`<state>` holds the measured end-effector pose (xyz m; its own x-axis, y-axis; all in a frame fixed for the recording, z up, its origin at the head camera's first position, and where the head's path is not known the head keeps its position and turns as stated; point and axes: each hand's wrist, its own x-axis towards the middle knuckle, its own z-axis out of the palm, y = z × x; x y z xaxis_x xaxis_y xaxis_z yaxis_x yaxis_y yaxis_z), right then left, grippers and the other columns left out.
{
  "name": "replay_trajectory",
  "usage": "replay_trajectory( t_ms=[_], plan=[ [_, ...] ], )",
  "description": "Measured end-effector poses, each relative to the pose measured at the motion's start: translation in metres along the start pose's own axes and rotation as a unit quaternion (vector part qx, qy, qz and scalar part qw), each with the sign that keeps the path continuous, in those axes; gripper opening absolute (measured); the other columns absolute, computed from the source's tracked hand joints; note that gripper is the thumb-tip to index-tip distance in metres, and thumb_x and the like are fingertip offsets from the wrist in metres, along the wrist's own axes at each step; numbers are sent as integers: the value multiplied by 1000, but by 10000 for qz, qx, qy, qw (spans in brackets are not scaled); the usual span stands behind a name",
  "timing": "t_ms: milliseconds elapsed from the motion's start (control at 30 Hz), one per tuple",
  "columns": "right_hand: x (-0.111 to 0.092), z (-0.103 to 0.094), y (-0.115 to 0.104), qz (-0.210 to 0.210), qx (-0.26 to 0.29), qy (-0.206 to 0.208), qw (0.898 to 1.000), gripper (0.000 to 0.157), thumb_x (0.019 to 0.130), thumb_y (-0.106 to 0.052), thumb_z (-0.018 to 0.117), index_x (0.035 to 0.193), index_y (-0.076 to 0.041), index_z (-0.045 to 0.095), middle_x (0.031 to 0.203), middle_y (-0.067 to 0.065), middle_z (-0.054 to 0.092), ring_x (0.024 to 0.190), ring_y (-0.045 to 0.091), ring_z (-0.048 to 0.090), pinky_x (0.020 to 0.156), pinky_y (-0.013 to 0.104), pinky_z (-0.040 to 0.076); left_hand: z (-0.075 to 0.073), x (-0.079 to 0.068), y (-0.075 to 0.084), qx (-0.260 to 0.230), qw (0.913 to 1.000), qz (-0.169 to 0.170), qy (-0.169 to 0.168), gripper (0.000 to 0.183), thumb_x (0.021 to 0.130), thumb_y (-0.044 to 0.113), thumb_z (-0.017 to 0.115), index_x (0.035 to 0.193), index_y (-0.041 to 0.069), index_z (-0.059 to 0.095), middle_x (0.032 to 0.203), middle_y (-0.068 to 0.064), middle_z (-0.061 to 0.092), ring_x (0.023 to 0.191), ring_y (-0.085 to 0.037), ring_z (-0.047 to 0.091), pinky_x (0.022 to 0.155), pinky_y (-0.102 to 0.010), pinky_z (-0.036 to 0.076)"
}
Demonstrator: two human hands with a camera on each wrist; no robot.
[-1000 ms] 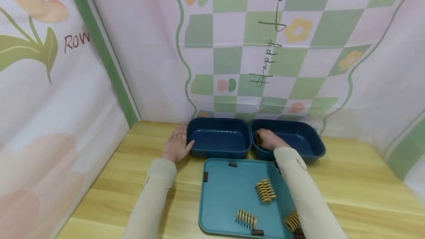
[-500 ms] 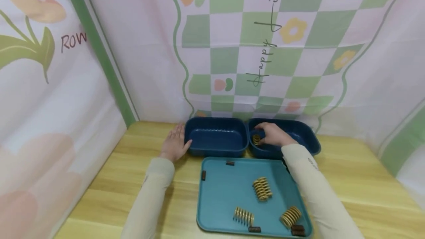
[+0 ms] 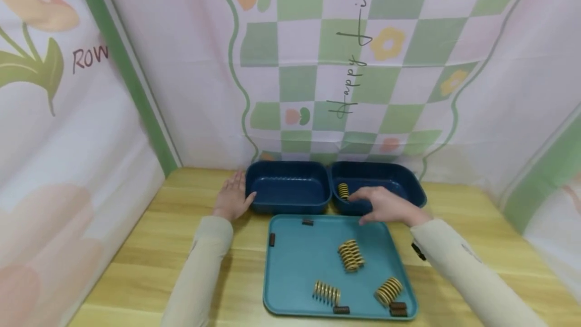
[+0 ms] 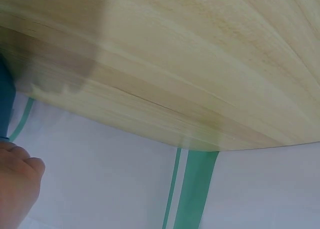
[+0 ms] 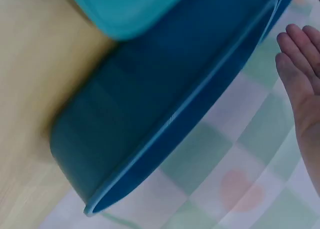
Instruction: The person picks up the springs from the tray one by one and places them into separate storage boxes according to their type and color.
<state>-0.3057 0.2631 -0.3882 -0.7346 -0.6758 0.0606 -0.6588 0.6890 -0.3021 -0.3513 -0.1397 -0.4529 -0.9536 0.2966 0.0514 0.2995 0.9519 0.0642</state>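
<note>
One gold coil spring (image 3: 343, 191) stands in the left end of the right blue bin (image 3: 410, 206). My right hand (image 3: 383, 205) hovers over that bin's front rim, fingers loosely bent and holding nothing. In the right wrist view the right hand (image 5: 302, 74) shows at the right edge, apart from the bin. My left hand (image 3: 232, 197) lies with fingers extended beside the left blue bin (image 3: 290, 208), its thumb by the bin's near left corner. Larger gold springs (image 3: 351, 255) and small dark brown springs (image 3: 341, 310) lie spread on a teal tray (image 3: 299, 261).
The two bins stand side by side at the back of the wooden table (image 3: 145, 261), against a patterned curtain (image 3: 299, 79). The tray sits right in front of them. A second curtain (image 3: 104, 165) hangs along the table's left side.
My right hand has let go of the gold spring in the right bin and drawn back to the right and toward me. The left hand has stayed beside the left bin.
</note>
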Motion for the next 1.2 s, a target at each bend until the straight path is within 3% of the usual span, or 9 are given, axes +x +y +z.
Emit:
replay_trajectory(
  t_ms=[200,400,700,1200],
  plan=[
    [-19,19,-28,-257,105,-781,9966,60,70,-22,84,120,0,60,121,14,59,110,34,56,86,46,50,2,-1,1,-77,9999,-10,126,70,101,43,31,145,-11,20,152,-24,17,141,-35,14,114,-44,15],
    [-26,34,-39,-234,-11,-1085,9938,63,66,-21,85,121,0,59,121,13,58,111,32,55,90,44,48,4,-1,0,13,9999,-44,112,71,101,44,30,145,-10,19,153,-24,16,142,-34,13,115,-44,15],
    [-28,50,-41,-568,-246,-1116,9918,64,65,-19,85,120,3,59,117,12,60,108,29,57,90,40,49,5,0,0,-75,9997,-19,219,70,101,42,34,145,-11,21,152,-25,16,141,-35,14,114,-45,14],
    [-29,55,-41,-595,-354,-1026,9923,56,67,-6,80,118,1,60,113,11,62,102,25,61,84,37,52,3,-2,2,-29,9999,-33,164,70,101,42,33,144,-11,21,152,-25,17,141,-36,14,114,-46,15]
  ],
)
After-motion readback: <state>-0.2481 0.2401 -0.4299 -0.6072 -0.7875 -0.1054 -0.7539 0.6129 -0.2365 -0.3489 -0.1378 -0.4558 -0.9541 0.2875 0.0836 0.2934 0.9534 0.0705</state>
